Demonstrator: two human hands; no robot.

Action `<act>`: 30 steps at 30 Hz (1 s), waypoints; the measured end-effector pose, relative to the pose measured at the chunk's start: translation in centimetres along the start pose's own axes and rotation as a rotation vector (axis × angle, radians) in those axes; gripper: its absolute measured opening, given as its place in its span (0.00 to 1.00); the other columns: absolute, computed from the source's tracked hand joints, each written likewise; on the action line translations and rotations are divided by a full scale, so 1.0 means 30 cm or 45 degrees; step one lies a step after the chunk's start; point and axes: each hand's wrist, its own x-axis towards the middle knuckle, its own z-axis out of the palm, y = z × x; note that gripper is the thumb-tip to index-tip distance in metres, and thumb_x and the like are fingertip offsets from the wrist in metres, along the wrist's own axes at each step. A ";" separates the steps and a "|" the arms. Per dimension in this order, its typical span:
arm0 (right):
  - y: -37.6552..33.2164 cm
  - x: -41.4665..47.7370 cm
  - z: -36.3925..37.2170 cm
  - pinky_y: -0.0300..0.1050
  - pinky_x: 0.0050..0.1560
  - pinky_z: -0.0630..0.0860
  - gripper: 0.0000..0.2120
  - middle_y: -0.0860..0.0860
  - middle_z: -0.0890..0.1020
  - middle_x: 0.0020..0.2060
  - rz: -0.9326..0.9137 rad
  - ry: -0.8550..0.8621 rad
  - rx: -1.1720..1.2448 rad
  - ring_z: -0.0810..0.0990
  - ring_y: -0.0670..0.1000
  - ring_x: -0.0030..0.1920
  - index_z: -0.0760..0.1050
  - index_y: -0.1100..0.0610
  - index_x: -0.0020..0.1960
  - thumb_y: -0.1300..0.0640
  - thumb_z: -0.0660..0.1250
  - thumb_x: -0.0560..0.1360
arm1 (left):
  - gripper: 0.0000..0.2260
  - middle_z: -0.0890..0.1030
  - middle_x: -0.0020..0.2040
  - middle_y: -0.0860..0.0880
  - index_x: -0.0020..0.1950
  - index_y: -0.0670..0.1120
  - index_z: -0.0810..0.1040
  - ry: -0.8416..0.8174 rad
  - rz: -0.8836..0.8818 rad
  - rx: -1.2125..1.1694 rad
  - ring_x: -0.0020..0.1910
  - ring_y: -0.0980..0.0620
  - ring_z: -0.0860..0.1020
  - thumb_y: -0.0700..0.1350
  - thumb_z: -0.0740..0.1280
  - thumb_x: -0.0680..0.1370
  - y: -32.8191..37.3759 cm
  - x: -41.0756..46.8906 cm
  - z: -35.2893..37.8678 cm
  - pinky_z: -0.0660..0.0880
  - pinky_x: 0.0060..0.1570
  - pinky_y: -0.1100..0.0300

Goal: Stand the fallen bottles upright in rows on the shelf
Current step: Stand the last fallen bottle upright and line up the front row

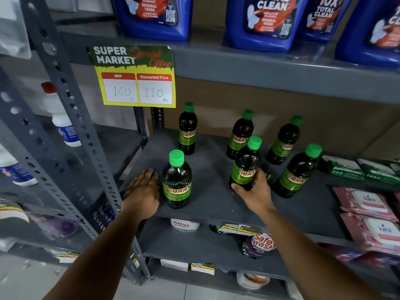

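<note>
Fingers [238, 188] of the right hand [256, 194] are curled around the lower body of one bottle [245, 164], closed on it near its base, while the left hand [141, 191] lies flat and open on the shelf [212, 202], holding nothing, just beside another bottle [177, 180].

Going down in size: the shelf is a grey metal board in a slotted rack [65, 87], with big blue jugs [266, 20] on the tier above and a yellow price sign [136, 76] hanging from that tier's edge. Wipe packs [368, 204] lie at the right end. Six green-capped bottles of dark liquid stand on the board: three along the back, three nearer the front. None appears to be lying down.

The gripped bottle stands in the front row, middle position, its base on or just above the board; which one cannot be told. Its long axis runs nearly vertical, cap up, leaning slightly right in this wide view.

Judging by looks, each bottle is full, so moderately heavy, and the plastic wall is stiff but smooth. The waist above the label, or the label band itself, seems the surest place to hold; the cap is too small for a steady grip.
</note>
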 end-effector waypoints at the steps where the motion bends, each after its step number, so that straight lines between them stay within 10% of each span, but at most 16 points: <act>1: -0.003 0.000 0.004 0.47 0.57 0.75 0.39 0.46 0.79 0.57 0.010 0.014 -0.016 0.79 0.48 0.57 0.68 0.52 0.66 0.50 0.82 0.61 | 0.26 0.54 0.80 0.46 0.77 0.47 0.54 -0.003 -0.004 -0.005 0.79 0.48 0.51 0.51 0.48 0.78 -0.001 0.001 0.000 0.50 0.77 0.51; 26: -0.022 -0.265 -0.047 0.46 0.59 0.75 0.41 0.47 0.75 0.59 -0.105 -0.058 -0.006 0.76 0.43 0.59 0.67 0.48 0.66 0.43 0.81 0.58 | 0.25 0.59 0.78 0.44 0.76 0.44 0.56 0.021 -0.010 -0.011 0.78 0.45 0.56 0.48 0.49 0.79 0.006 -0.008 -0.007 0.55 0.77 0.49; 30: 0.022 -0.255 -0.104 0.47 0.64 0.68 0.40 0.60 0.67 0.61 -0.210 0.442 0.177 0.70 0.55 0.61 0.59 0.68 0.68 0.49 0.74 0.67 | 0.26 0.58 0.78 0.43 0.76 0.44 0.55 0.005 -0.022 0.019 0.78 0.45 0.56 0.48 0.51 0.79 0.007 -0.003 -0.004 0.55 0.76 0.49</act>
